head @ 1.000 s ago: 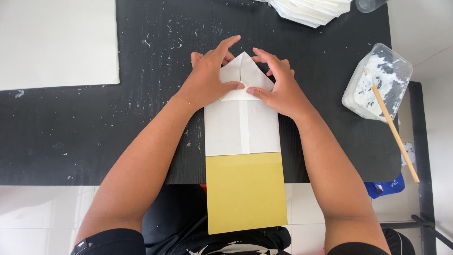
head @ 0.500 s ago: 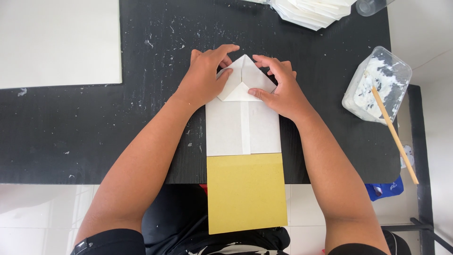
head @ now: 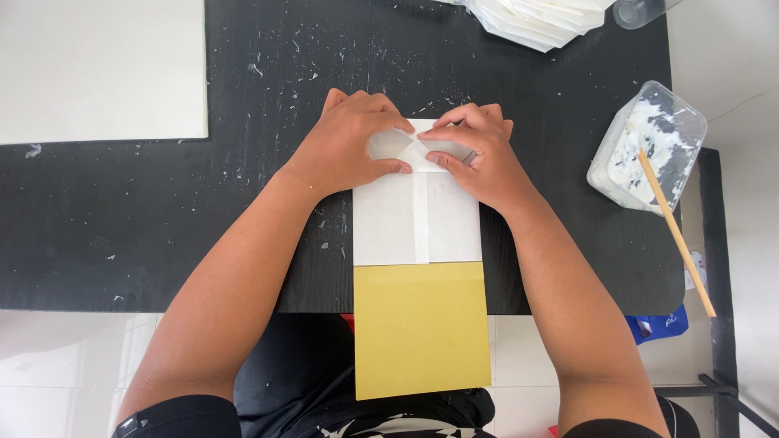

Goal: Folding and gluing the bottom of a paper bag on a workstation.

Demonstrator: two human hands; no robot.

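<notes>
The left hand (head: 353,150) and right hand (head: 479,154) cover the far end of the white folded paper (head: 416,219), so its folded corners show only between the fingers. At one o'clock, the stack of white sheets (head: 540,20) (and a clear container (head: 641,10)) runs off the top edge.

Bare black table (head: 243,203) left of the folded paper (head: 416,219); blocked on the right by a paste tub (head: 649,146) with stick (head: 675,235), beyond by stacked white sheets (head: 535,18).
</notes>
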